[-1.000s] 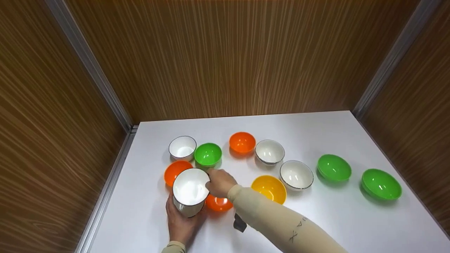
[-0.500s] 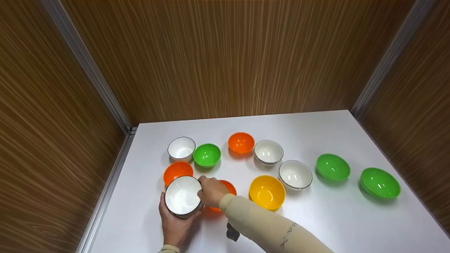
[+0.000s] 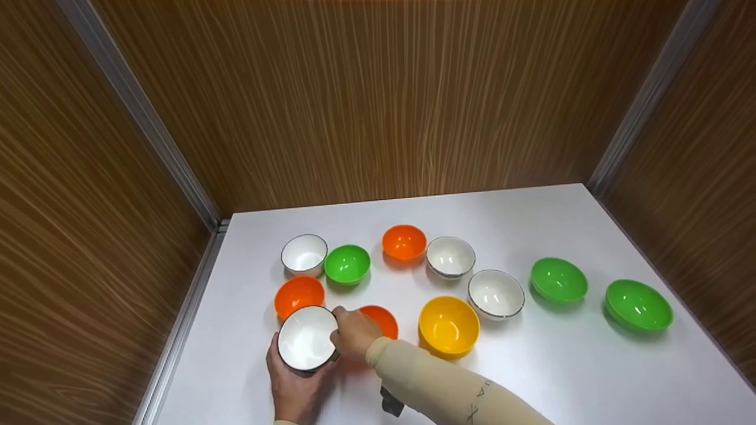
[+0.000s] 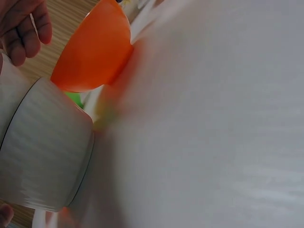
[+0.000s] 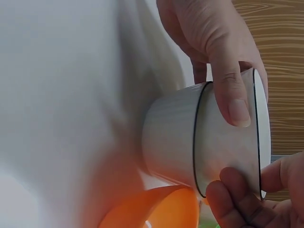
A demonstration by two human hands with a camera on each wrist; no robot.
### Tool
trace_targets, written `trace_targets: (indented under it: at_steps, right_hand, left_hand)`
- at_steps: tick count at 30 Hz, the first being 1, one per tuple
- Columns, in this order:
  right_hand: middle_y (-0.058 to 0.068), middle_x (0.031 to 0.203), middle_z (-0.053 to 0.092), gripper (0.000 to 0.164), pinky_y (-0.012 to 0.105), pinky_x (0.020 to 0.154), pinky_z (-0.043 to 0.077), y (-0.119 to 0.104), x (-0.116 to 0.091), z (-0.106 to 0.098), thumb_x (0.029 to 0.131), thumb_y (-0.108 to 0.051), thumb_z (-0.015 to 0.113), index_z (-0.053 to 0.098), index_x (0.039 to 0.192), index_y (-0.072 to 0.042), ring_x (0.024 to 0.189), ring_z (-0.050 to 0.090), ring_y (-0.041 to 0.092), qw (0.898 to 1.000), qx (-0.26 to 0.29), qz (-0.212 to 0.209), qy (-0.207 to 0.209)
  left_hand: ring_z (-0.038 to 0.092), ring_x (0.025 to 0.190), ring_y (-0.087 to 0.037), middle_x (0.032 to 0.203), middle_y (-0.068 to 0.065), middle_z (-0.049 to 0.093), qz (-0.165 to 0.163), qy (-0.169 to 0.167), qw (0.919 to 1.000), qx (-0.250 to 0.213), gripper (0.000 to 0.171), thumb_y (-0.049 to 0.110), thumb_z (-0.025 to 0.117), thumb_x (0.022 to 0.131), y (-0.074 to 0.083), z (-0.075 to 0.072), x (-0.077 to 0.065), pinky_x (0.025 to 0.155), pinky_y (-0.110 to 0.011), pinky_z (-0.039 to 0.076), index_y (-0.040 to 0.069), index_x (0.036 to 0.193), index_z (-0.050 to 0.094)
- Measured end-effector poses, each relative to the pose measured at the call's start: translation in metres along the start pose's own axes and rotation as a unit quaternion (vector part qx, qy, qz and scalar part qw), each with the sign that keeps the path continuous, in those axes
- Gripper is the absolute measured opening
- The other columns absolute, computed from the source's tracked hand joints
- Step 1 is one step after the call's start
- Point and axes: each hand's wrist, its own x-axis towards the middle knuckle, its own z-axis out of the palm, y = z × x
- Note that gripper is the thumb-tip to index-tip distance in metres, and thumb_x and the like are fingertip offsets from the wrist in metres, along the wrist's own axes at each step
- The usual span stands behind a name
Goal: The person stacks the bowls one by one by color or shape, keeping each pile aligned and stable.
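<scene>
A white bowl with a dark rim (image 3: pixel 307 339) is nested in a second white bowl (image 5: pixel 166 135), which stands on the white table (image 3: pixel 218 354). My right hand (image 3: pixel 357 333) pinches the upper bowl's rim at its right side, thumb over the edge and fingertips (image 5: pixel 237 183) against the outer wall. From the near left my left hand (image 3: pixel 292 386) grips the upper bowl, its thumb (image 5: pixel 232 90) along the bowl's side. The head view hides most of the lower bowl. One orange bowl (image 3: pixel 300 296) sits just behind the stack, and another orange bowl (image 3: pixel 379 320) is partly behind my right hand.
A yellow bowl (image 3: pixel 449 326) stands right of my right hand. Farther back are a white bowl (image 3: pixel 304 254), a green bowl (image 3: pixel 347 264) and an orange bowl (image 3: pixel 404 242). White bowls (image 3: pixel 496 293) and green bowls (image 3: pixel 638 304) extend rightward. Wood-patterned panels (image 3: pixel 401 100) enclose the table.
The upper white bowl has come down and left into the lower one, which now shows far less in the head view. Both hands have moved slightly left and nearer; the other bowls stay put.
</scene>
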Motion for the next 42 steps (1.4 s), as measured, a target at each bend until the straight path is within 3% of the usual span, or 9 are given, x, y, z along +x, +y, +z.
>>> trace_targets:
  at_steps: [9, 14, 17, 26, 35, 42]
  right_hand:
    - [0.006, 0.085, 0.064, 0.033, 0.034, 0.071, 0.05, 0.012, -0.001, 0.012, 0.077, -0.01, 0.056, 0.06, 0.109, -0.006, 0.079, 0.06, 0.023, 0.999, 0.004, -0.034, 0.036]
    - [0.007, 0.087, 0.062, 0.028, 0.034, 0.077, 0.046, 0.018, 0.0, 0.017, 0.074, -0.008, 0.058, 0.063, 0.102, -0.004, 0.085, 0.055, 0.026, 0.995, -0.032, -0.073, 0.063]
    - [0.009, 0.086, 0.058, 0.029, 0.034, 0.074, 0.044, 0.019, 0.001, 0.021, 0.074, -0.008, 0.059, 0.064, 0.102, -0.002, 0.084, 0.051, 0.028, 0.992, -0.054, -0.081, 0.074]
    - [0.007, 0.083, 0.053, 0.026, 0.031, 0.069, 0.04, 0.023, 0.002, 0.026, 0.074, -0.011, 0.06, 0.063, 0.098, -0.002, 0.081, 0.045, 0.025, 0.988, -0.065, -0.098, 0.095]
    - [0.009, 0.084, 0.061, 0.022, 0.038, 0.075, 0.048, 0.023, 0.002, 0.025, 0.074, -0.006, 0.054, 0.062, 0.094, -0.002, 0.083, 0.057, 0.029, 0.993, -0.015, -0.084, 0.082]
    - [0.012, 0.097, 0.06, 0.032, 0.039, 0.082, 0.047, 0.024, -0.002, 0.027, 0.078, -0.009, 0.054, 0.06, 0.108, 0.0, 0.093, 0.055, 0.029, 0.995, -0.021, -0.064, 0.068]
  left_hand:
    - [0.031, 0.124, -0.027, 0.138, -0.012, 0.029, -0.005, -0.015, 0.9998, -0.007, 0.12, 0.037, 0.089, 0.049, -0.005, 0.005, -0.003, 0.1, -0.046, 0.028, 0.01, 0.142, 0.019]
    - [0.03, 0.124, -0.028, 0.139, -0.013, 0.028, 0.003, -0.023, 0.9996, -0.015, 0.119, 0.034, 0.089, 0.051, -0.008, 0.006, -0.006, 0.1, -0.046, 0.027, 0.008, 0.142, 0.018]
    - [0.031, 0.124, -0.028, 0.139, -0.013, 0.028, 0.004, -0.023, 0.9995, -0.019, 0.119, 0.034, 0.089, 0.051, -0.01, 0.007, -0.006, 0.1, -0.045, 0.027, 0.008, 0.143, 0.018]
    - [0.031, 0.126, -0.024, 0.142, -0.009, 0.028, -0.027, -0.035, 0.9988, -0.022, 0.122, 0.039, 0.089, 0.049, -0.008, 0.007, -0.004, 0.102, -0.044, 0.027, 0.015, 0.144, 0.016]
    - [0.031, 0.126, -0.023, 0.142, -0.01, 0.028, -0.042, -0.061, 0.9969, -0.026, 0.123, 0.042, 0.088, 0.048, -0.009, 0.005, 0.002, 0.104, -0.043, 0.025, 0.01, 0.143, 0.018]
    - [0.032, 0.125, -0.026, 0.14, -0.013, 0.03, -0.05, -0.073, 0.9959, -0.019, 0.122, 0.043, 0.088, 0.047, -0.009, 0.003, 0.001, 0.103, -0.044, 0.026, 0.006, 0.142, 0.02]
